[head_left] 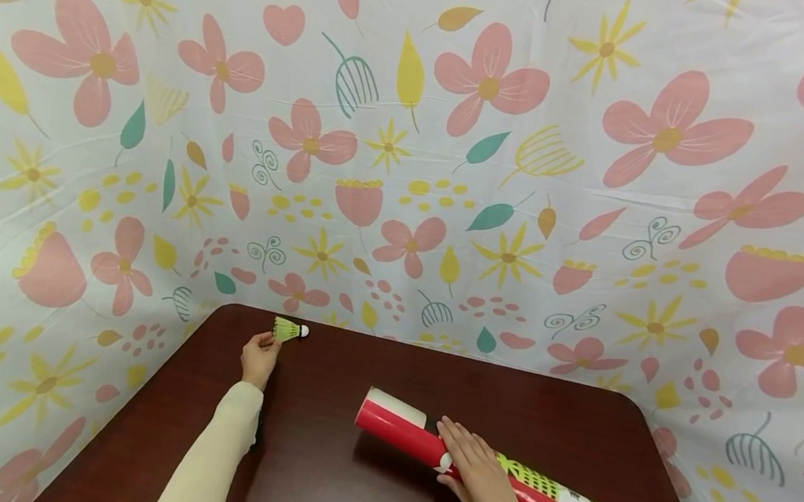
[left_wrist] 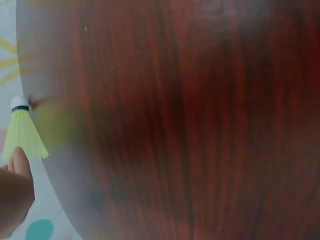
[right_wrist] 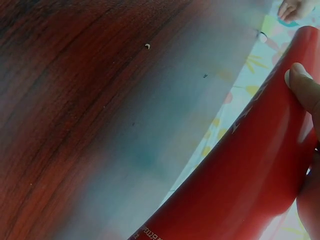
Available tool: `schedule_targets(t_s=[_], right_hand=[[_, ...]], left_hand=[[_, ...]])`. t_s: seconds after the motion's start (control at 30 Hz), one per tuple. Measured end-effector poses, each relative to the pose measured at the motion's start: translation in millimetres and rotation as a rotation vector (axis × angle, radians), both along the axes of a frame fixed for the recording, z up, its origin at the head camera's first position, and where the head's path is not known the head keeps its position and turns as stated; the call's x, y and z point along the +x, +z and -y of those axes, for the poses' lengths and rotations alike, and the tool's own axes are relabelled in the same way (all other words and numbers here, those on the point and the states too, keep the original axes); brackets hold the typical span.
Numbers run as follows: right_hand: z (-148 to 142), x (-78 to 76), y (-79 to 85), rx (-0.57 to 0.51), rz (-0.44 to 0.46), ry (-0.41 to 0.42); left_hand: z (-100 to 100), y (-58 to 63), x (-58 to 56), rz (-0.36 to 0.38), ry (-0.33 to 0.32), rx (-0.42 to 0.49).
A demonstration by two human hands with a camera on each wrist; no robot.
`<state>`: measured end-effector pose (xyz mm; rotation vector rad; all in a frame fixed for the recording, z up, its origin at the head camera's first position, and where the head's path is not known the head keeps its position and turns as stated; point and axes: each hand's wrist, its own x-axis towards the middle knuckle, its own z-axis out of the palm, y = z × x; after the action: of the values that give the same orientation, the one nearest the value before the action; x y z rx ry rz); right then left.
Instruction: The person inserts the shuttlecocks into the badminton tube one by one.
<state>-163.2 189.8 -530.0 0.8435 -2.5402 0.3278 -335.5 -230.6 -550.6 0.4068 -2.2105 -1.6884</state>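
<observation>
Near the table's far left corner, my left hand (head_left: 259, 359) pinches a yellow-green shuttlecock (head_left: 289, 330) by the open end of its skirt. Its white cork, banded in black, points right. In the left wrist view the shuttlecock (left_wrist: 21, 132) shows at the left edge, with my fingertips on the skirt. My right hand (head_left: 483, 482) grips a red shuttlecock tube (head_left: 395, 430) at its middle, fingers over the top and thumb on the near side. The tube lies slanted, its far end toward the left. The right wrist view shows my thumb on the red tube (right_wrist: 240, 170).
A dark reddish-brown wooden table (head_left: 310, 433) with rounded corners lies under both hands. Behind it and at its left hangs a white curtain (head_left: 409, 165) printed with flowers and leaves. Small specks (right_wrist: 147, 46) dot the tabletop in the right wrist view.
</observation>
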Motion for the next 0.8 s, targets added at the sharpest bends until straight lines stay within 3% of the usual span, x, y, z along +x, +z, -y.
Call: schedule_targets(t_s=[0.3,0.5,0.6,0.8], right_hand=[[1.3,-0.3,-2.8,0.015,-0.019,0.014],[2.1,-0.1,-2.1,0.017,-0.007,0.006],[3.0,-0.5,-1.5,0.010,0.012,-0.004],[3.8,-1.7,-0.8,0.036,0.036,-0.018]], left_hand=[[7.6,2.8,-10.4,0.087,-0.124,0.154],[6.1,2.1,-14.8,0.140,-0.185,0.167],[3.1,2.1,-15.0,0.151,-0.154,0.141],[-5.3,0.5,-8.0,0.119,0.013,-0.009]])
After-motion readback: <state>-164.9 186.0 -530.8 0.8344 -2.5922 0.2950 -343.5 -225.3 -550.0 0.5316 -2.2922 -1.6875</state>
